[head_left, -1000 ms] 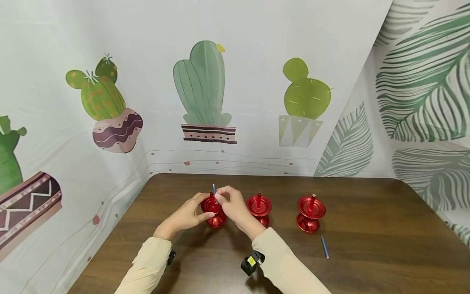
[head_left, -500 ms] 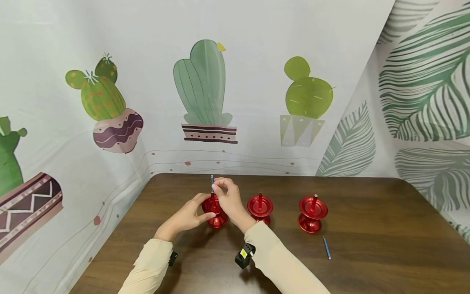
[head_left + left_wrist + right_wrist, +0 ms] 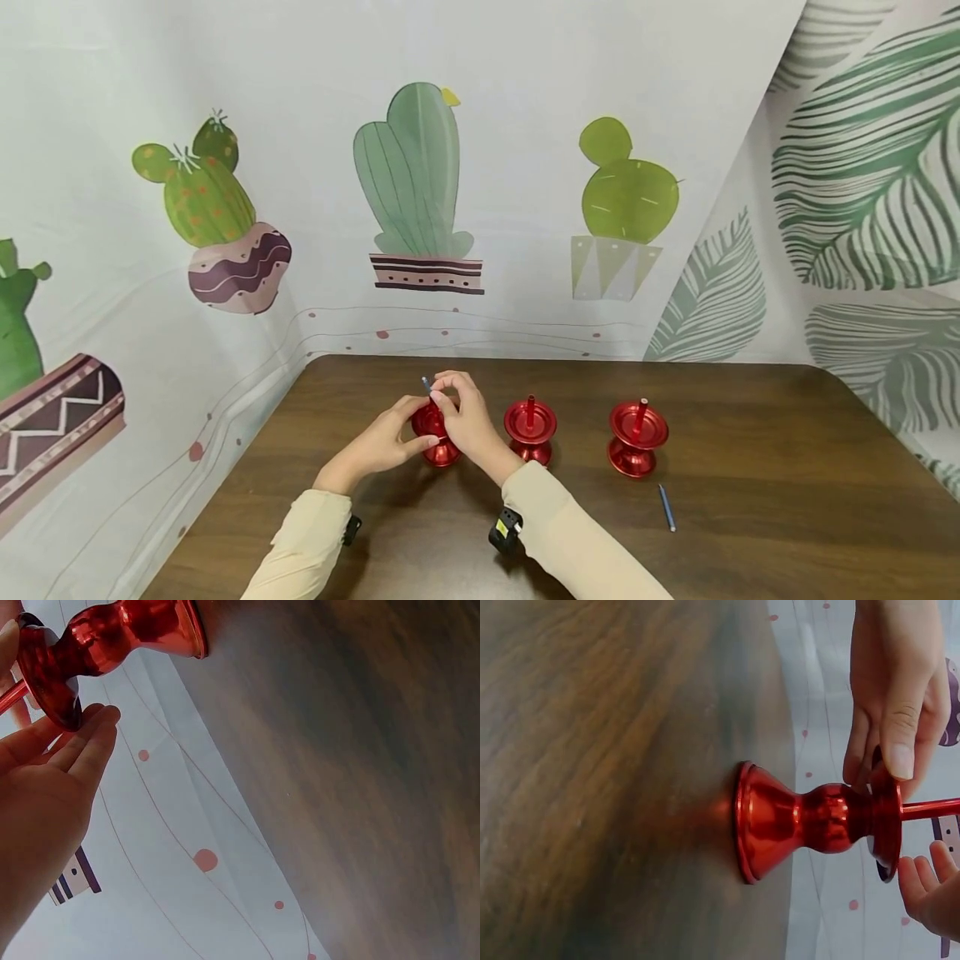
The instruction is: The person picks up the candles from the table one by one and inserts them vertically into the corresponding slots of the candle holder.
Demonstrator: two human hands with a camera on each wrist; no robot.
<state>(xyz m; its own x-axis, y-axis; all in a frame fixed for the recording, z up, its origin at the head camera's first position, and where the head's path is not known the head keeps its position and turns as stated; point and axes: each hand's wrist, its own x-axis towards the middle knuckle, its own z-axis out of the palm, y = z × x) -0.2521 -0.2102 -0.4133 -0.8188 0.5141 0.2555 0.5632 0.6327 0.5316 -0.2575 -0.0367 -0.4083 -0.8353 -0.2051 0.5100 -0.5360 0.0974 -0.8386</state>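
My left hand [image 3: 385,435] holds the dish of the leftmost red candle holder [image 3: 442,452] by its rim, thumb on the near side. In the right wrist view that thumb lies over the rim of the red candle holder [image 3: 832,817], whose base stands on the table. My right hand [image 3: 467,417] is over the dish and pinches a thin blue stick [image 3: 426,384], like a slim candle, between thumb and forefinger. Its pale upper end leans left; the fingers hide its lower part. In the left wrist view, fingers of my left hand [image 3: 56,776] touch the dish's edge.
To the right stand a second red candle holder [image 3: 530,425] and a third red candle holder [image 3: 637,433], the third with a white tip at its post's top. Another blue stick [image 3: 667,507] lies before the third. A cactus-print cloth [image 3: 517,167] hangs behind the brown table [image 3: 787,467].
The right hand raised the blue stick, then lowered it a little. The stick, upright half a second ago, now leans left. The left hand has stayed on the candle holder.
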